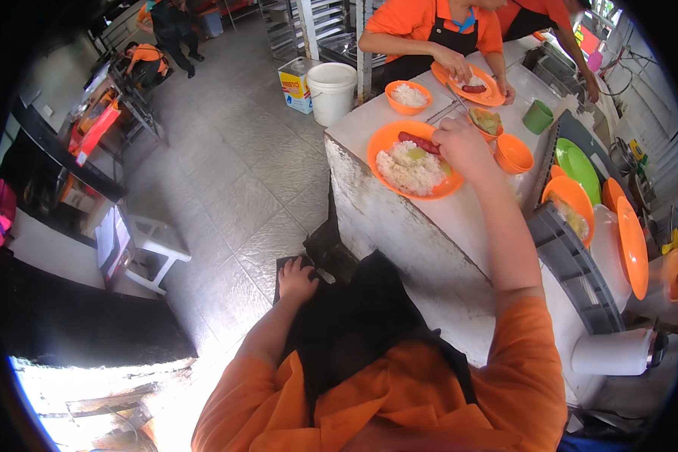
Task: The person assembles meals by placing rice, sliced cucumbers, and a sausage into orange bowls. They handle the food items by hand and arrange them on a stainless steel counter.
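On the table before me stands an orange plate (374, 145) of white rice (408, 172) with pale green vegetable pieces and a red sausage (420, 143). My right hand (463, 143) reaches over the plate's far right side, its fingers closed at the sausage's right end; the fingertips are partly hidden. Down by my lap, my left hand (297, 280) rests with fingers spread on a dark edge beside my black apron. Just beyond my right hand are a small orange bowl of greenish food (487, 122) with a spoon in it and an orange cup (514, 153).
Across the table a person in orange (407, 34) handles an orange plate with rice and sausage. Nearby stand an orange rice bowl (408, 98) and a green cup (538, 117). A grey crate (576, 264) holds dishes at right. A white bucket (331, 92) stands beyond the table.
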A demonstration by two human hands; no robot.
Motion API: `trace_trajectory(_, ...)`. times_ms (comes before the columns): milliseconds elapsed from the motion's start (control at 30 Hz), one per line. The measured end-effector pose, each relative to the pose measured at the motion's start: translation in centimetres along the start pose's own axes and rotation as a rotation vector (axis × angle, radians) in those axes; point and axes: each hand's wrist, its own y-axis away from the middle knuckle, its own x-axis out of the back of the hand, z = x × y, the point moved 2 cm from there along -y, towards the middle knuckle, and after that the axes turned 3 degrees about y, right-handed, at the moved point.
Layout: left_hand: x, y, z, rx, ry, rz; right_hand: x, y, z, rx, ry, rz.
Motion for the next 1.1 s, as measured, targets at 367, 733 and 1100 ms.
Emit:
trace_trajectory(367,0.2,0.1,-0.8,0.035,0.028,0.003,3.6,0.0,-0.8,-0.132,-0.279,0.123)
trace_trajectory(733,-0.1,0.0,-1.6,0.047,0.040,0.020,2.5,-0.5,-3.2,-0.072,-0.581,0.129)
trace_trajectory(1100,-0.1,0.0,-1.7,0.046,0.044,0.031,2.0,-0.6,-3.4,-0.145,-0.602,0.126)
